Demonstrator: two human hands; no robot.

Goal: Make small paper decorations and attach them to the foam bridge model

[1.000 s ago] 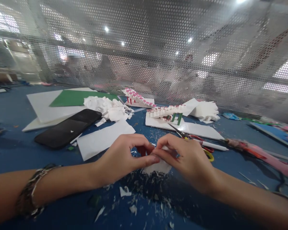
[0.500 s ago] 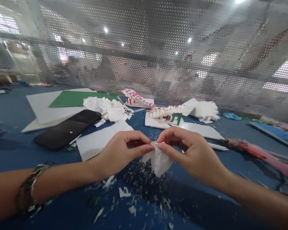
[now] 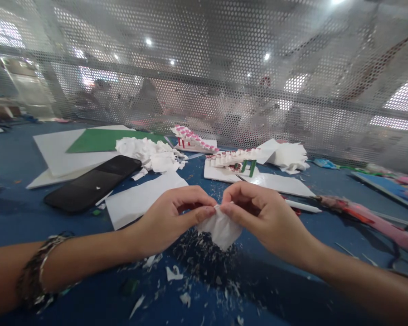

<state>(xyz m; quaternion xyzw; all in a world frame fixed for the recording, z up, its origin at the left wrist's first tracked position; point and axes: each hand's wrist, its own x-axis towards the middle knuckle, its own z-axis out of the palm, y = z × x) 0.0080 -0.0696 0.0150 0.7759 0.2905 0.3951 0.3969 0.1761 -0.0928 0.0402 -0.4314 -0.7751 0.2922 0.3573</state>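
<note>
My left hand (image 3: 172,217) and my right hand (image 3: 261,215) meet at the middle of the blue table (image 3: 17,213). Both pinch the top edge of a small crumpled white paper piece (image 3: 220,230), thumbs against forefingers. The paper hangs just above a patch of white paper scraps (image 3: 204,262) scattered on the table. A bracelet (image 3: 37,271) is on my left wrist.
A black phone (image 3: 91,182) lies left, beside white sheets (image 3: 139,197) and a green sheet (image 3: 105,140). Shredded white paper (image 3: 149,154) and two small white-and-red paper models (image 3: 233,158) stand behind. A white pen (image 3: 301,207) and pink tools (image 3: 367,217) lie right. A perforated metal screen (image 3: 224,68) closes the far side.
My hands lifted the white paper off the table and hold it up; it now looks more bunched. The red-handled scissors behind my right hand are now hidden.
</note>
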